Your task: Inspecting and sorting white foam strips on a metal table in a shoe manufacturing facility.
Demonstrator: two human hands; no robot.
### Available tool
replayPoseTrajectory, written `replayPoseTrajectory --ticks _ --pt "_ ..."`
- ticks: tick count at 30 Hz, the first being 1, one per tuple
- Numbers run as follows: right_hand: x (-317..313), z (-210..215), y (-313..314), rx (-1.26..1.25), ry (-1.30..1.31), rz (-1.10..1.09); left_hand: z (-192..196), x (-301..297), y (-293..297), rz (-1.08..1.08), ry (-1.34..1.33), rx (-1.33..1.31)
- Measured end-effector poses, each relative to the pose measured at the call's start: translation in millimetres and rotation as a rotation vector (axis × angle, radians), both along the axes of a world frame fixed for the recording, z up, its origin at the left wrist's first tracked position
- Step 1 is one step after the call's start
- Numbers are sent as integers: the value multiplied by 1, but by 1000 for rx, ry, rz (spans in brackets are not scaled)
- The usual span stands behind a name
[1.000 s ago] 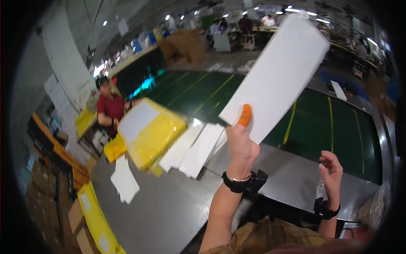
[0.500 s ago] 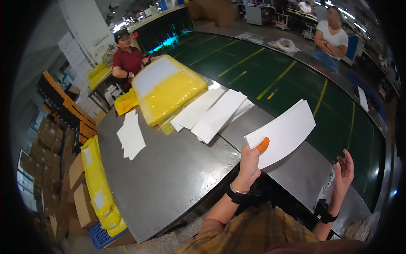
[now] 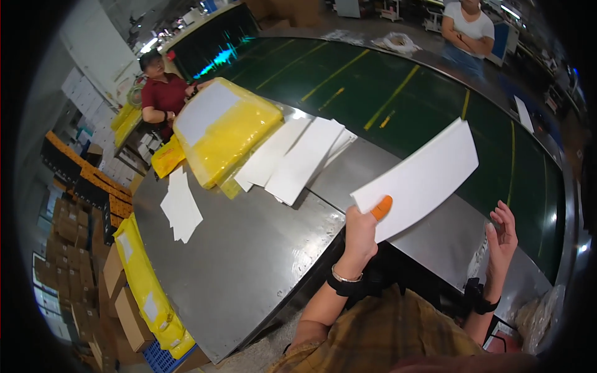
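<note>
Fingers of the left hand (image 3: 360,233), thumb capped in orange, pinch the lower corner of a white sheet (image 3: 418,177) held above the counter (image 3: 249,261) edge; the right hand (image 3: 502,236) hangs open and holds nothing. A yellow bag (image 3: 227,133) topped with white paper lies beside fanned white sheets (image 3: 298,158), with bare metal in front.

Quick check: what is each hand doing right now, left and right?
Left hand: closed on the corner of a white sheet, thumb in an orange finger cot.
Right hand: open, fingers spread, holding nothing.
</note>
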State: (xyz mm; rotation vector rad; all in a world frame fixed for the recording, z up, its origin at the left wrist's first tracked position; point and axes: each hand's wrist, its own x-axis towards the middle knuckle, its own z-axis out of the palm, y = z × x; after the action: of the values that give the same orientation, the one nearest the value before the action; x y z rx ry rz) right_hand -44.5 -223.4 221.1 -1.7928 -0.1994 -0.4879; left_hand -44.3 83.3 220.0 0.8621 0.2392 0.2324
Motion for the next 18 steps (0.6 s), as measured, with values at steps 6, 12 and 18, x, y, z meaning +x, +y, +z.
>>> replayPoseTrajectory --ticks 6,12,18 --pt "0 -12 -12 -92 92 -89 -36 -14 -21 -298 -29 206" --pt "0 -57 -64 -63 158 -309 -47 -17 -29 -379 10 473" --pt "-12 -82 -85 215 323 -573 -60 -15 -33 -434 -214 666"
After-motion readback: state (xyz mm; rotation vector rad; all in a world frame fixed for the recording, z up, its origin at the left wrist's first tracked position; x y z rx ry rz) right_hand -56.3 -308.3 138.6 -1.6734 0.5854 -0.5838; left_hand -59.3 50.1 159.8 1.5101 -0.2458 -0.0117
